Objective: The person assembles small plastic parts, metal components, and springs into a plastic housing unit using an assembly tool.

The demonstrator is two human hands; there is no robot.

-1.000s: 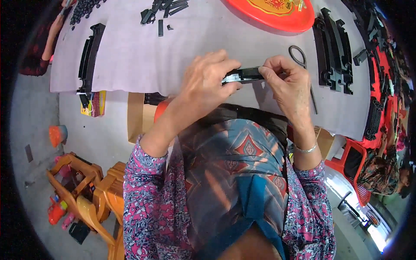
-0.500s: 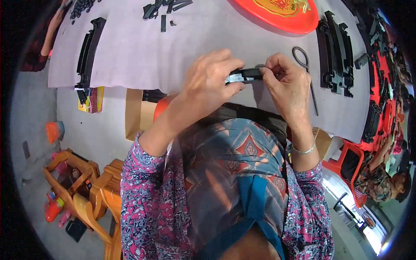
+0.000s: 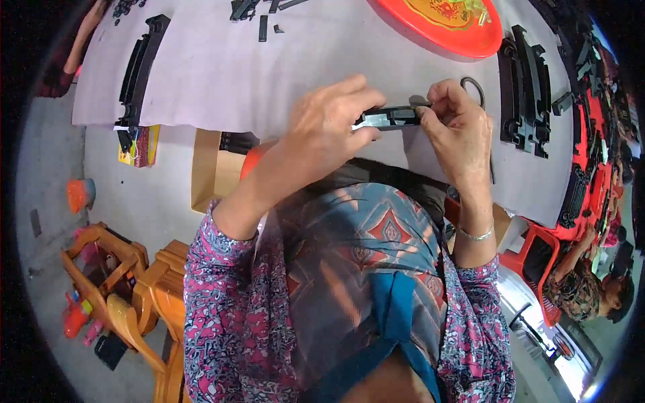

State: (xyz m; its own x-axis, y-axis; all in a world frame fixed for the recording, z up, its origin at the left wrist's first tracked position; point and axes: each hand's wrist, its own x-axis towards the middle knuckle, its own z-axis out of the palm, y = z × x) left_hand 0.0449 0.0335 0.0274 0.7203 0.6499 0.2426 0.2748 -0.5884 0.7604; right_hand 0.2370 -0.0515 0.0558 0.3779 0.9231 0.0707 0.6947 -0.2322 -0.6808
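Both of my hands hold one small black plastic part [image 3: 398, 118] above the near edge of the table. It is long and narrow, with a shiny, pale-reflecting face. My left hand [image 3: 334, 119] is closed on its left end, thumb below and fingers above. At the right end, my right hand [image 3: 461, 125] pinches the part between thumb and fingers. Whether a smaller piece sits in that pinch is hidden. Just behind my right hand lies a metal tool with a looped handle [image 3: 474, 87], partly covered by the hand.
A red tray [image 3: 430, 41] stands at the far right of the pale-covered table [image 3: 222, 80]. Long black plastic parts lie at the right [image 3: 526, 94] and left [image 3: 142, 70]. Small black pieces [image 3: 263, 28] lie at the back. Beside the table are a cardboard box [image 3: 205, 171] and a wooden chair [image 3: 121, 295].
My hands and the black part have shifted slightly right in the picture. The grip looks the same. The whole view has moved a little, and my right hand now covers more of the looped tool.
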